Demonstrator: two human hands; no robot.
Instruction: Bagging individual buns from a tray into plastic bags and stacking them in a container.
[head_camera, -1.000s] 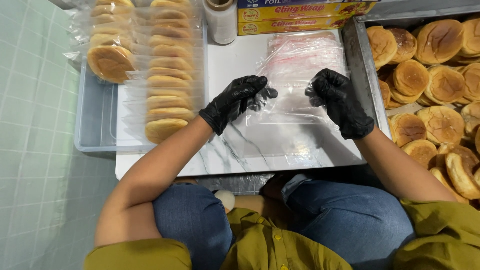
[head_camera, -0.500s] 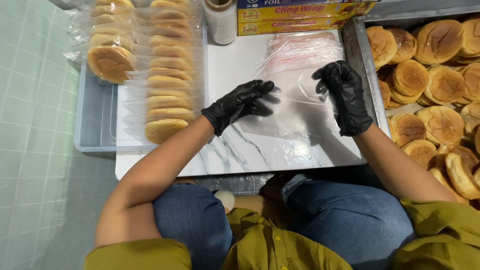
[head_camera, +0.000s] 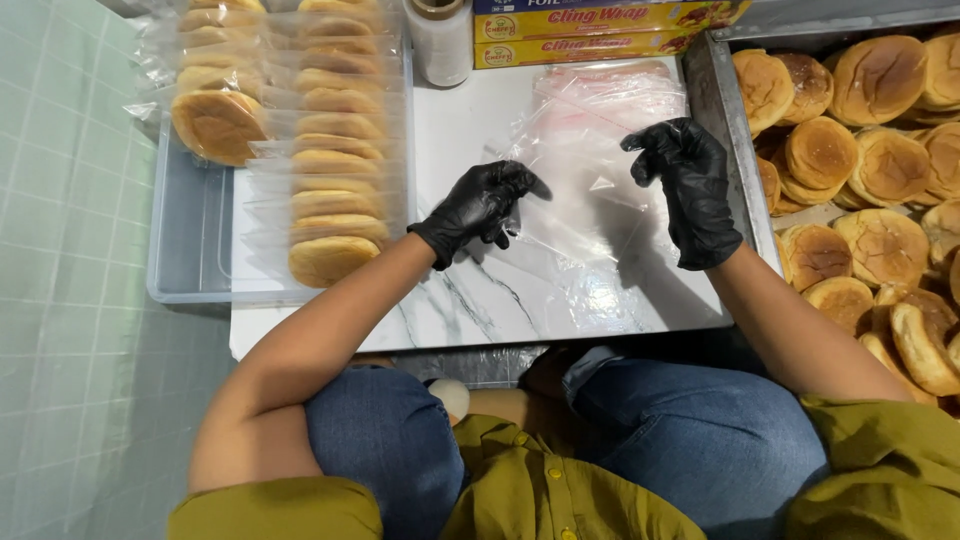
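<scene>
Both gloved hands, left hand (head_camera: 480, 205) & right hand (head_camera: 690, 185), have lifted off the marble, now pinching a clear bag (head_camera: 585, 170) between them, prob. opening its mouth.

Both hands, the left hand (head_camera: 480, 205) and the right hand (head_camera: 690, 190), wear black gloves with a slight rubbery sheen. Between them is a clear plastic bag (head_camera: 590, 190), thin, glossy and crinkled. It lies over a smooth polished marble-look board (head_camera: 480, 300). At right, a dull metal tray (head_camera: 722, 110) holds matt, browned buns (head_camera: 880, 80). Upper left, wrapped buns (head_camera: 335, 150) shine under film.
</scene>
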